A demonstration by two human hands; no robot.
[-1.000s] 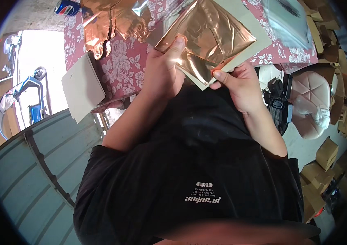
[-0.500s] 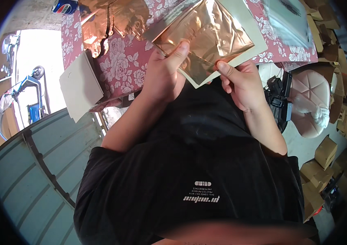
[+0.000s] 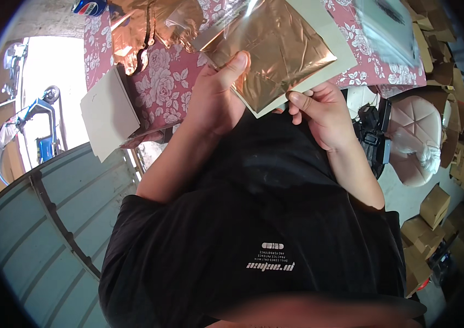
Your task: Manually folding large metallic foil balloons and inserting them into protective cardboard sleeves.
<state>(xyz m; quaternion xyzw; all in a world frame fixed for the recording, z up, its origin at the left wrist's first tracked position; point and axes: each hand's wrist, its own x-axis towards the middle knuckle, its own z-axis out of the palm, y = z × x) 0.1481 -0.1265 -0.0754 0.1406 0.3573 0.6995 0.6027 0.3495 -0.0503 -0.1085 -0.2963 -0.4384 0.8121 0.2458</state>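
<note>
Coppery sheet [image 3: 278, 52]; ragged foil [image 3: 176, 24], blue can [image 3: 91, 7] leftward

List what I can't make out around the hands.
Head view, left hand: most fingers, hidden behind the pale board.
Head view, pale board: its underside, turned from the camera; its far end, cut off by the top edge.
Head view, copper-coloured sheets at upper left: far ends, cut off by the top edge.
Head view, blue can: one end, cut off by the top edge.
</note>
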